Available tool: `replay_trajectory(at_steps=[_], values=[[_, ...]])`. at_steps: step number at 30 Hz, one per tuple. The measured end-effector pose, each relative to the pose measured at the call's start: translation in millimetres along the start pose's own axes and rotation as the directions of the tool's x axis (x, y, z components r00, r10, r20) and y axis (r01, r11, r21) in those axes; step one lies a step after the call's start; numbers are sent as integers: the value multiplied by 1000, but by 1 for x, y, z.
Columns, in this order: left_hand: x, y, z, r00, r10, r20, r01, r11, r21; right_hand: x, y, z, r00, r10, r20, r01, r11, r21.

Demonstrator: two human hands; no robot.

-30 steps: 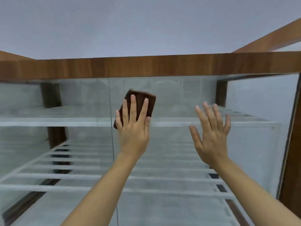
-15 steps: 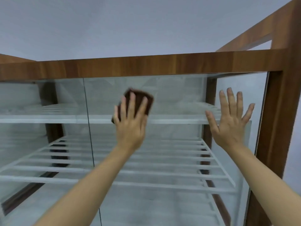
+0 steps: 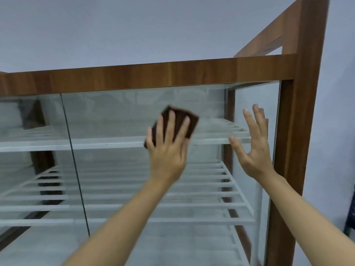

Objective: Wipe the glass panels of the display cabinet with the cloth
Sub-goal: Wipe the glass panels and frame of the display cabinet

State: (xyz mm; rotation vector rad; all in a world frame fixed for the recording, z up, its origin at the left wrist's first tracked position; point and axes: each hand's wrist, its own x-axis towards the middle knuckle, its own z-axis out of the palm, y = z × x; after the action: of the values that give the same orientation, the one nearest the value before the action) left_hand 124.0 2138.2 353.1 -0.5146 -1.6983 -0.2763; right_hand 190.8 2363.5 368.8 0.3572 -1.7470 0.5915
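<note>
A display cabinet with a wooden frame and glass front panels fills the view. My left hand lies flat with spread fingers on a dark brown folded cloth, pressing it against the right glass panel at the height of the upper shelf. My right hand is open with fingers apart, raised at the right edge of the same panel beside the wooden corner post. It holds nothing.
A thin dark seam divides the right panel from the left glass panel. White slatted shelves sit behind the glass. A pale wall rises behind the cabinet. A dark object shows at the far right edge.
The view has shifted right, so the corner post and seam moved left in the frame. My left hand slid the cloth rightward along the glass. My right hand turned more edge-on near the post.
</note>
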Motion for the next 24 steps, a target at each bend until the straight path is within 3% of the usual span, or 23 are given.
replay_trajectory(at_steps=[3, 4, 6, 10, 13, 15, 17, 18, 19, 22, 24], values=[[-80, 28, 9, 933, 337, 130, -341, 940, 12, -12, 3, -6, 999, 19, 39, -20, 1000, 23], [-82, 28, 10, 910, 390, 140, -395, 919, 6, -17, 5, -8, 999, 24, 42, -25, 999, 35], [-43, 33, 8, 930, 351, 109, -352, 936, -9, -24, 7, -15, 999, 32, 37, -34, 997, 69], [63, 61, 3, 992, 125, 22, -124, 991, -50, -26, 3, -22, 998, 65, 3, -65, 984, 167], [51, 83, 13, 999, 38, -8, -39, 996, -75, -26, 5, -24, 997, 52, -64, -40, 984, 172], [6, 91, 21, 957, 289, 30, -287, 956, -51, -26, 6, -27, 997, 32, -71, -21, 988, 155], [-21, 84, 28, 791, 604, 97, -606, 795, -10, -26, 6, -33, 998, 33, -60, -24, 988, 154], [-14, 79, 28, 746, 658, 100, -660, 751, -16, -25, 5, -35, 998, 33, -56, -24, 987, 157], [0, 78, 27, 759, 645, 82, -646, 763, -24, -25, 4, -37, 998, 31, -54, -22, 987, 157], [52, 89, 15, 922, 386, 42, -382, 921, -69, -27, 1, -37, 997, 54, -52, -46, 989, 141], [57, 100, 13, 958, 285, 38, -281, 955, -96, -33, 0, -34, 994, 82, -69, -73, 990, 122]])
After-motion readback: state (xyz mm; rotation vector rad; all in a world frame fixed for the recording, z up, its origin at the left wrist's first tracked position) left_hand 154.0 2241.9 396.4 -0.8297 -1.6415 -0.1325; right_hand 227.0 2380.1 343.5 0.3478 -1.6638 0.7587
